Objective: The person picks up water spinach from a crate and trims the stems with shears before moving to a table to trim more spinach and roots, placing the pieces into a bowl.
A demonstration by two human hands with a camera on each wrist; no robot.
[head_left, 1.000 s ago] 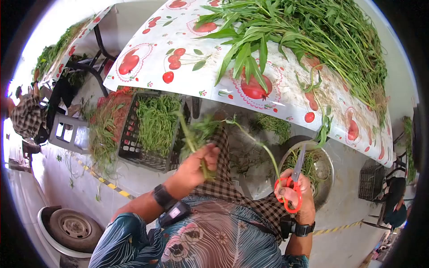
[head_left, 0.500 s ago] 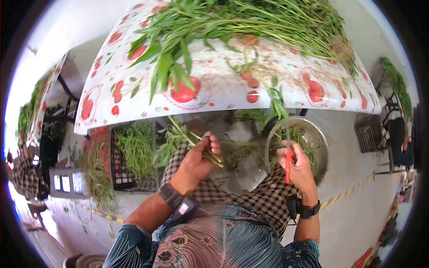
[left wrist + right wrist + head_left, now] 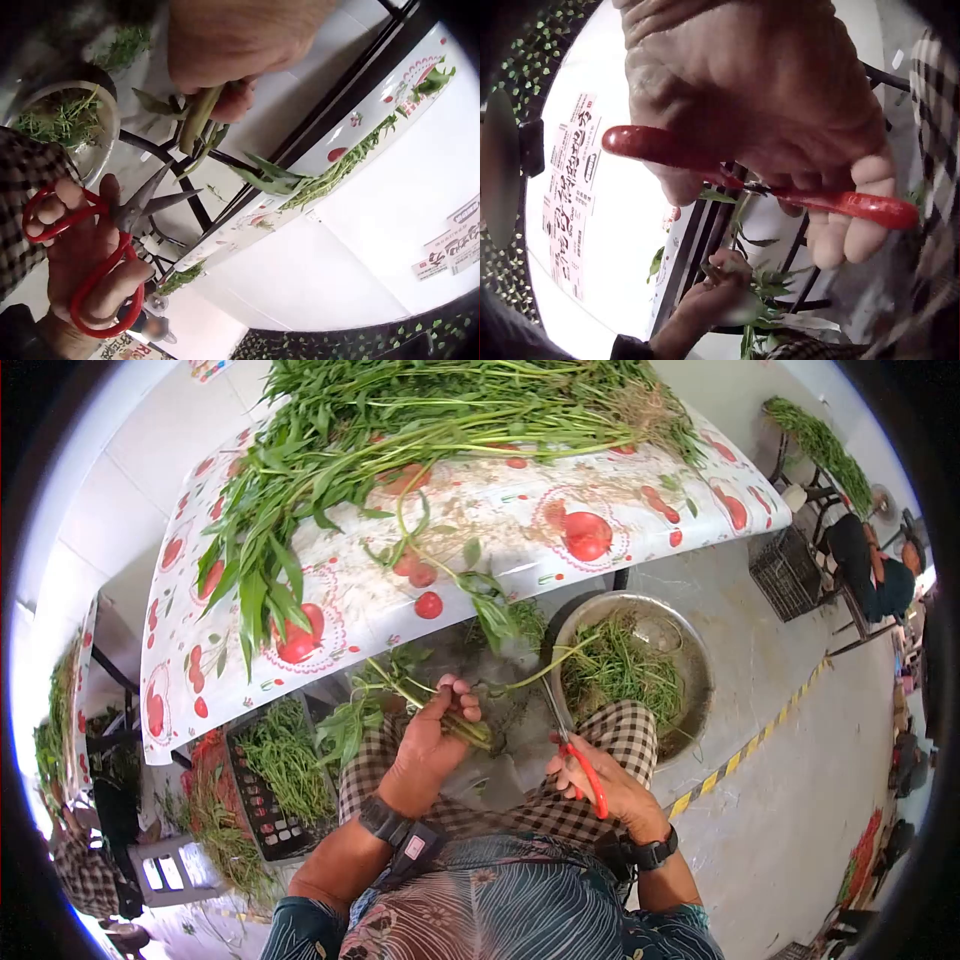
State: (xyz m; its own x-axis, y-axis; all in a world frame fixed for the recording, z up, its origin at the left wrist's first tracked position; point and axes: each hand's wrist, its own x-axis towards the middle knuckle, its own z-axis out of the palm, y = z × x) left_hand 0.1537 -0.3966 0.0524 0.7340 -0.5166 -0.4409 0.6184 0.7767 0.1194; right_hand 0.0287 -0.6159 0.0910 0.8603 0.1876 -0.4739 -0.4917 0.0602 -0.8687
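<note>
My left hand grips a small bunch of green stems in the head view, leaves to the left and thick stem ends to the right. In the left wrist view the stem ends point down from the fingers. My right hand has its fingers through the handles of red scissors; the left wrist view shows the blades parted. Near the blades in the head view, a loose stem lies toward the steel basin, apart from the bunch.
A steel basin with cut greens stands right of the knees. Ahead, a table with a patterned cloth bears a large pile of leafy stems. A black crate of greens stands at the left; another crate is at the right.
The head view has swung, so table and basin sit further left. The left hand keeps its bunch. The scissors have come closer to it, and the long stem earlier by the right hand is no longer there.
</note>
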